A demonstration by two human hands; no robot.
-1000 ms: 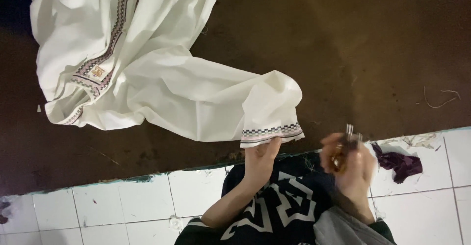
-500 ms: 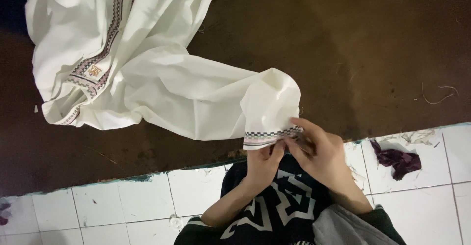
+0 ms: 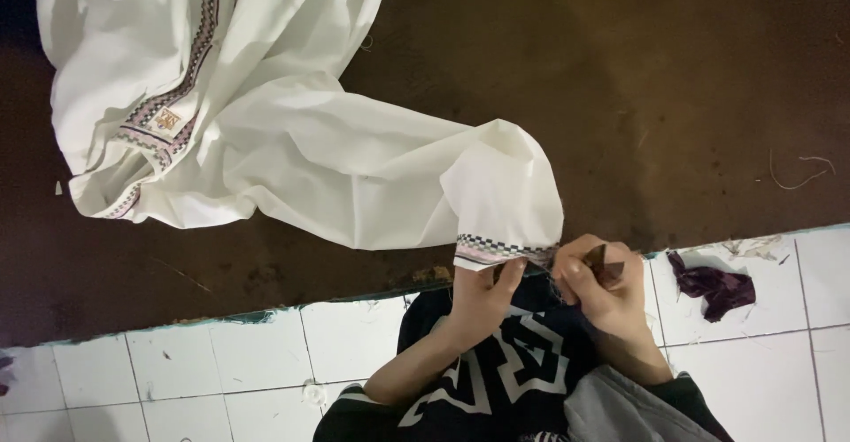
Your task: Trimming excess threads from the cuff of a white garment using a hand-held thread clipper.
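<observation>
A white garment [image 3: 266,132] with patterned trim lies spread over a dark brown surface [image 3: 620,79]. One sleeve reaches toward me and ends in a cuff [image 3: 496,252] with a checkered band. My left hand [image 3: 478,296] pinches that cuff from below. My right hand [image 3: 602,287] is closed around a small dark pair of snips [image 3: 605,261] right at the cuff's right end. The snips' tips are mostly hidden by my fingers.
White floor tiles [image 3: 221,362] run along the near edge of the brown surface. A crumpled purple fabric scrap [image 3: 717,284] lies on the tiles to the right, with pale thread bits [image 3: 744,247] near it. A loose thread [image 3: 797,172] lies on the brown surface.
My right hand, held apart from the cuff with the snips raised, has moved left to the cuff's edge. My left hand has kept hold of the cuff.
</observation>
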